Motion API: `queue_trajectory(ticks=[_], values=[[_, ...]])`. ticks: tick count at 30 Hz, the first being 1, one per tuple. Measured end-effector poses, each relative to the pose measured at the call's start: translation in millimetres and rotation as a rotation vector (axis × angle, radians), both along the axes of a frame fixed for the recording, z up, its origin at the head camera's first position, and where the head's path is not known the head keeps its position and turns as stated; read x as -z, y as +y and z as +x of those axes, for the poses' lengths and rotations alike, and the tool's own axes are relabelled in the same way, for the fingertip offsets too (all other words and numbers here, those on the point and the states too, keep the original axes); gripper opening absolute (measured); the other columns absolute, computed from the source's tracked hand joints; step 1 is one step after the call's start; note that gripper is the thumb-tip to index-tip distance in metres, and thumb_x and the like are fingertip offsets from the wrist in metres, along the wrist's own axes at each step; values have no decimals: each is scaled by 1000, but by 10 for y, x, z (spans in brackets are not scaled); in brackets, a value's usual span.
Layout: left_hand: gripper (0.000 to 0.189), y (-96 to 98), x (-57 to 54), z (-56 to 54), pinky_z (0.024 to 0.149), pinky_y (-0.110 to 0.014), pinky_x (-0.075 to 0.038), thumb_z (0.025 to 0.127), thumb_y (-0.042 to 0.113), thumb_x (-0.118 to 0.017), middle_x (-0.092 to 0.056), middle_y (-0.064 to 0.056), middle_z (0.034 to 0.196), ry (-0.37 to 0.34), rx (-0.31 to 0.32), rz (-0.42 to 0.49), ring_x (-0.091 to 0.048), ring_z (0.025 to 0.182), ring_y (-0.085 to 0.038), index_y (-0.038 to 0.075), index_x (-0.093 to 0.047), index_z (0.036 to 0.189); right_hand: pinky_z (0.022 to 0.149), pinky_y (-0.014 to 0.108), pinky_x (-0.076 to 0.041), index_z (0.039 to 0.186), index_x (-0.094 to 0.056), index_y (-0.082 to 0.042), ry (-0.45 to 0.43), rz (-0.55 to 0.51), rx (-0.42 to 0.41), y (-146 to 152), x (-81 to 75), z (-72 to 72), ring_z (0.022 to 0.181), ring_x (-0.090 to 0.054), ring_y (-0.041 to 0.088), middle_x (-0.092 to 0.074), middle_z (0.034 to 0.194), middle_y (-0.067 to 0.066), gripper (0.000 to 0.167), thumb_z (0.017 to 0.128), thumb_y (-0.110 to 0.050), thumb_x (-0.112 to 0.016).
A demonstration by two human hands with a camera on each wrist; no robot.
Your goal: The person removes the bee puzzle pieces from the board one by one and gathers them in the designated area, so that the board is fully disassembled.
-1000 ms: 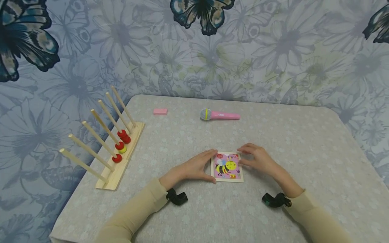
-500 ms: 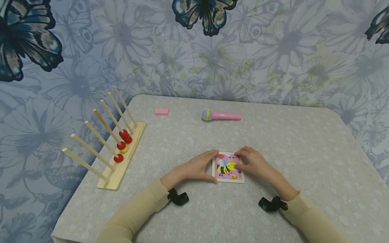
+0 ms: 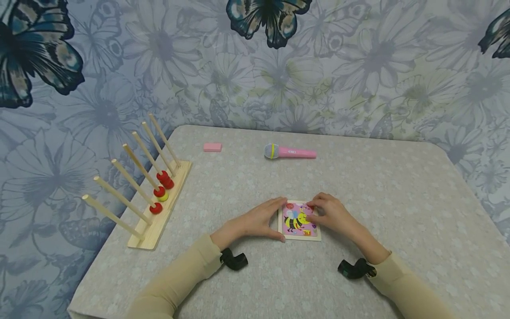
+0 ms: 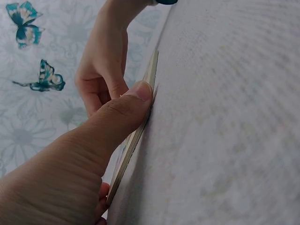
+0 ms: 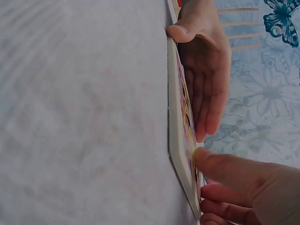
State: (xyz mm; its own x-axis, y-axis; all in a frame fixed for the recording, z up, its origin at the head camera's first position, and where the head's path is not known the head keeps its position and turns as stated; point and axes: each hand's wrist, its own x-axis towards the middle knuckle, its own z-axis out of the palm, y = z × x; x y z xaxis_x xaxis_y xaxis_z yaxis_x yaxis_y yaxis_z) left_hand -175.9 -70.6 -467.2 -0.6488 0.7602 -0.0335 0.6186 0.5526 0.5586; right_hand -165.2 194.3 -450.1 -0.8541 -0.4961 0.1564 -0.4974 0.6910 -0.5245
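Observation:
A small square picture puzzle (image 3: 295, 230) with a bee on pink lies in its pale wooden frame on the table. My left hand (image 3: 255, 219) holds the frame from the left, thumb at the near edge and fingers at the far corner. In the left wrist view that thumb (image 4: 136, 101) lies along the frame's edge (image 4: 123, 168). From the right, my right hand (image 3: 334, 215) has its thumb and curled fingertips on the puzzle's upper right part. The right wrist view shows the thumb tip (image 5: 204, 157) on the picture face (image 5: 186, 110). Whether a loose piece is pinched there, I cannot tell.
At the left stands a wooden peg rack (image 3: 159, 221) with tall sticks, several red rings (image 3: 156, 208) and a yellow one. A pink toy microphone (image 3: 295, 152) and a pink block (image 3: 213, 147) lie toward the back. Behind the table rises a flowered wall (image 3: 350, 79).
My right hand has moved left, from beside the frame's right edge onto the puzzle's upper right part, and has stayed there since half a second ago. My left hand keeps its hold.

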Motion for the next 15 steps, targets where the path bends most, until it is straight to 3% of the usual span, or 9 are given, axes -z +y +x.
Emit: queue_trajectory(ticks=[15], values=[[107, 3, 12, 2, 112, -34, -19, 73, 58, -73, -22, -11, 154, 18, -7, 4, -20, 140, -22, 5, -20, 150, 76, 40, -49, 100, -70, 1, 98, 3, 45, -75, 53, 17, 89, -55, 24, -61, 94, 7, 39, 74, -26, -82]])
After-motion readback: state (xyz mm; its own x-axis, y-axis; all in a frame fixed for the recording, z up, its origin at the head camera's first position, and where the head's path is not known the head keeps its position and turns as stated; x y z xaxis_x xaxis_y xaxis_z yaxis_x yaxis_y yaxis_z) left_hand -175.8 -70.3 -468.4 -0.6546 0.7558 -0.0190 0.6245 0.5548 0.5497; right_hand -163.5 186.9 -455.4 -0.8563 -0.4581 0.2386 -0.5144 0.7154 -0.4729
